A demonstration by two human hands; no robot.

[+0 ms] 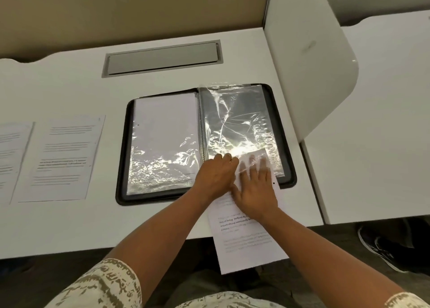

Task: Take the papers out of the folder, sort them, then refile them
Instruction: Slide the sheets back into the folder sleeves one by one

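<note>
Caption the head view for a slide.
Both hands, left and right, slide a printed sheet into the open folder's right plastic sleeve.

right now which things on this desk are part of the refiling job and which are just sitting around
Part of the job:
- open folder with clear sleeves
- printed sheet going into the right-hand sleeve
- left hand holding the sleeve's edge
- right hand pressing the sheet
- two printed sheets on the desk at left

Just lying about:
- grey cable hatch
- dark shoe on the floor
</note>
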